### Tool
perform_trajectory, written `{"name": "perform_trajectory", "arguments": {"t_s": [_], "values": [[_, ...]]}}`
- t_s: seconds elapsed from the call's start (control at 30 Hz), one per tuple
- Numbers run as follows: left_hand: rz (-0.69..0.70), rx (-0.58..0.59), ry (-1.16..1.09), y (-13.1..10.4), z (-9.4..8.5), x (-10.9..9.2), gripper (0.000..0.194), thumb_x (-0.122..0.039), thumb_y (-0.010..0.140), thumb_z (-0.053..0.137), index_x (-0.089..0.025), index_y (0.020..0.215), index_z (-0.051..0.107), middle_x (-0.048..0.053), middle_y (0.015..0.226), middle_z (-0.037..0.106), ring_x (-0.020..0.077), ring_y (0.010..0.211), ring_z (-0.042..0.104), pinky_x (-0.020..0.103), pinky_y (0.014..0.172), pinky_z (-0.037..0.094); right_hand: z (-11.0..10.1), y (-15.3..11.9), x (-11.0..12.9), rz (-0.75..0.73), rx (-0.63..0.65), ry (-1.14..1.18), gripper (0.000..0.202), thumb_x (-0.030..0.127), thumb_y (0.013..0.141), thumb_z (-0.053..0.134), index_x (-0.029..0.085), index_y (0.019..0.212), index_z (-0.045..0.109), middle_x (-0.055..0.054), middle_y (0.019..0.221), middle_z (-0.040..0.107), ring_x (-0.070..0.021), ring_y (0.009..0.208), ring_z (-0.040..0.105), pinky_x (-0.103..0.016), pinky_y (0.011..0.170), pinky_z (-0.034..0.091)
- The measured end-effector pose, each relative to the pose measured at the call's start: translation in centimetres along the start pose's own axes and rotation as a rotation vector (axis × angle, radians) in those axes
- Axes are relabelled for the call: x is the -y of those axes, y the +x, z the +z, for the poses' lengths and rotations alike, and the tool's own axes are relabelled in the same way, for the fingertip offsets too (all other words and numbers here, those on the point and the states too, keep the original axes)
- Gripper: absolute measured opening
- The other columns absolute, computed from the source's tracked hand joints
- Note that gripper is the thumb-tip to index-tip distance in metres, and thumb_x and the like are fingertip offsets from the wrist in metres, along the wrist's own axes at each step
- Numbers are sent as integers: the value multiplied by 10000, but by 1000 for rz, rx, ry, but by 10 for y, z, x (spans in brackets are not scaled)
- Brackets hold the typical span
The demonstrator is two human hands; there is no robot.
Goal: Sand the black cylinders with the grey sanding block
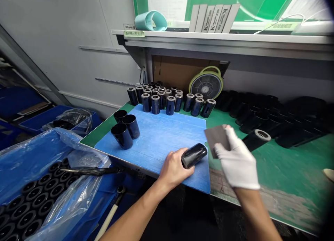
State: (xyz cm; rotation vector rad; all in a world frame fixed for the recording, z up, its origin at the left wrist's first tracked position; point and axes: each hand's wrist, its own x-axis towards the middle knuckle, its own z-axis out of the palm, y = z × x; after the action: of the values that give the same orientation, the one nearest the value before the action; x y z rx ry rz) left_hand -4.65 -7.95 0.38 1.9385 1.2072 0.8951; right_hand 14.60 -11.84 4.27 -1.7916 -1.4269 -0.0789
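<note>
My bare left hand [174, 167] is wrapped around one end of a glossy black cylinder [195, 154], which lies tilted just over the blue mat [159, 136]. In a white glove, my right hand [237, 157] pinches a flat dark-grey square sheet [217, 139] between thumb and fingers. The sheet looks like a sanding pad, and a small gap separates it from the cylinder. Three black cups [122, 136] with open tops stand on the mat's left part. Close behind my right hand, another black cylinder with a pale ring end [257, 138] leans on the green bench.
Rows of black cylinders [171, 105] stand along the mat's back edge, beside a green-rimmed fan [206, 86]. More dark cylinders [261, 115] crowd the right. A shelf [221, 35] overhangs the bench. At lower left, a plastic-lined blue crate [15, 147] holds many cylinders.
</note>
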Motion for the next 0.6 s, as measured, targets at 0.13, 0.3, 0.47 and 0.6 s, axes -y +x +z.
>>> {"name": "perform_trajectory", "arguments": {"t_s": [0.13, 0.3, 0.47, 0.6], "values": [[16, 35, 40, 1, -1, -3, 482, -196, 721, 731, -259, 1196, 689, 27, 1066, 778, 273, 966, 724, 364, 922, 545, 20, -50, 17, -175, 35, -180, 535, 283, 1019, 410, 265, 1553, 397, -81, 998, 634, -179, 774, 597, -307, 704, 511], [9, 49, 11, 2, -4, -6, 469, -219, 717, 740, -231, 1183, 689, 37, 1071, 778, 279, 979, 724, 353, 912, 540, 26, -27, 24, -153, 10, -302, 530, 308, 1011, 390, 227, 1533, 437, -93, 928, 577, -203, 708, 561, -315, 564, 458], [19, 67, 13, 4, -3, -4, 440, -223, 724, 738, -247, 1162, 699, 29, 1112, 773, 291, 1013, 719, 387, 964, 514, 21, -40, 22, -193, -10, -160, 563, 347, 1026, 368, 326, 1587, 321, -67, 958, 601, -183, 677, 579, -310, 566, 506], [4, 46, 12, 4, -2, -4, 519, -215, 708, 746, -230, 1223, 681, 49, 1139, 768, 302, 1043, 713, 383, 957, 523, 24, -43, 24, -105, -21, -128, 569, 338, 1011, 433, 278, 1573, 361, -100, 1070, 611, -228, 855, 635, -380, 760, 557]]}}
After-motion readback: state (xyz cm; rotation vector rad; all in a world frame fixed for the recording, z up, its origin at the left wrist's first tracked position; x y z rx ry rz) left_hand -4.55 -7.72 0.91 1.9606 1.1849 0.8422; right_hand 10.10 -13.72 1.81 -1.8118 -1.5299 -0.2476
